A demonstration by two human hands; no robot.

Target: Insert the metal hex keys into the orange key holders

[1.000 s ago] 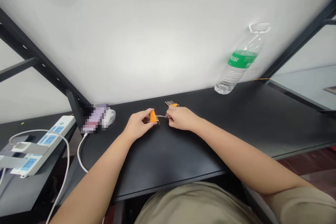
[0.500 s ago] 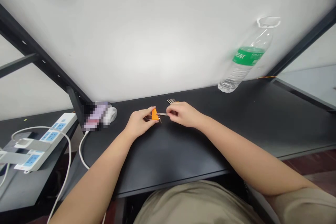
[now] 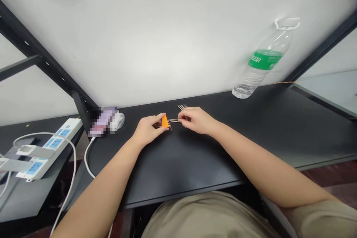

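My left hand [image 3: 149, 129] is closed on an orange hex key holder [image 3: 165, 121], gripping it between thumb and fingers. Thin metal keys stick out of the holder on both sides, and one short bent end shows below it. A slim metal hex key [image 3: 173, 120] spans from the holder to my right hand [image 3: 193, 119], whose thumb and fingers pinch its right end. Whether this key sits fully in the holder, I cannot tell. Just behind my right hand lie several thin metal rods [image 3: 182, 107] in a fan, their right ends hidden by the hand.
A clear water bottle with a green label [image 3: 264, 59] leans against the wall at right. To the left are a pixelated device [image 3: 102, 122], a crumpled white item [image 3: 117, 121], white cables [image 3: 86, 160] and a power strip [image 3: 52, 147]. The black tabletop [image 3: 178, 167] lies under my hands.
My right hand has shifted very slightly right, with the key still in its pinch. The left hand keeps the holder in nearly the same spot. The whole view has moved a little.
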